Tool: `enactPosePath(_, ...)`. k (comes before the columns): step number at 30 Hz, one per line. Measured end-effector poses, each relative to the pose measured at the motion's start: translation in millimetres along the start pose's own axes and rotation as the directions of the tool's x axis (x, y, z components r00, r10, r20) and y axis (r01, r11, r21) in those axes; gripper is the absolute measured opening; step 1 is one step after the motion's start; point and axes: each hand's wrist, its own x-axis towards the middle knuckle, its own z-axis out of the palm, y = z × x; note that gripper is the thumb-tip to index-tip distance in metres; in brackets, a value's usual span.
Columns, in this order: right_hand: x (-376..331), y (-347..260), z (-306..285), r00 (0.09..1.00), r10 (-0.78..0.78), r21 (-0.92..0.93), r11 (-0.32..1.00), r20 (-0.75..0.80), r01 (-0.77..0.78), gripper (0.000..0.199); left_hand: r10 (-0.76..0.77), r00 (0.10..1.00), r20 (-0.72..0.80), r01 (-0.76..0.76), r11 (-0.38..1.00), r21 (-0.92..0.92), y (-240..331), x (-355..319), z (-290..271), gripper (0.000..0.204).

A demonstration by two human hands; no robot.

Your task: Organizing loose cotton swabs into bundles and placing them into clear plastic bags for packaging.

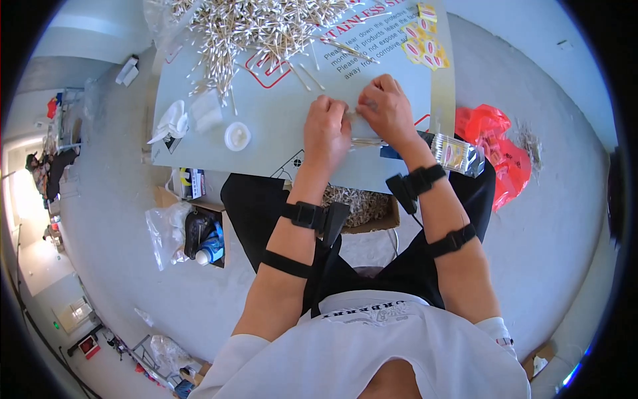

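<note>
Above the table's near half, my left hand (326,125) and my right hand (387,110) face each other, fingers bent and pinched. Between their fingertips is something small and pale, too blurred to name. Under my right wrist lie a few cotton swabs (367,142). A large heap of cotton swabs (259,30) spreads over the table's far left, with some loose ones trailing toward my hands. A small round white dish (237,137) stands left of my left hand. Beside my right forearm, at the table edge, rests a clear packet of swabs with a yellow label (453,153).
Yellow-and-white labels (425,46) lie at the table's far right. Crumpled white tissue (171,123) and clear plastic film (207,110) are at left. Below the table edge is a cardboard box of swabs (362,209). A red plastic bag (498,153) sits on the right.
</note>
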Motion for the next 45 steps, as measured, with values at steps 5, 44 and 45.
enactPosePath(5,-18,-13,-10,1.0,-0.001,0.006,1.0,0.019,0.001,0.011,-0.098,0.966,-0.24,0.12,0.99,0.077,-14,11,-11,0.028)
enactPosePath(44,-10,20,-27,0.996,-0.055,0.028,0.998,0.073,0.053,0.004,0.184,0.966,0.181,-0.234,0.921,0.312,23,-18,12,0.07)
enactPosePath(45,-19,21,-27,0.998,0.064,0.184,0.981,-0.015,-0.06,0.005,0.151,0.958,0.244,-0.222,0.928,0.298,29,-24,13,0.073)
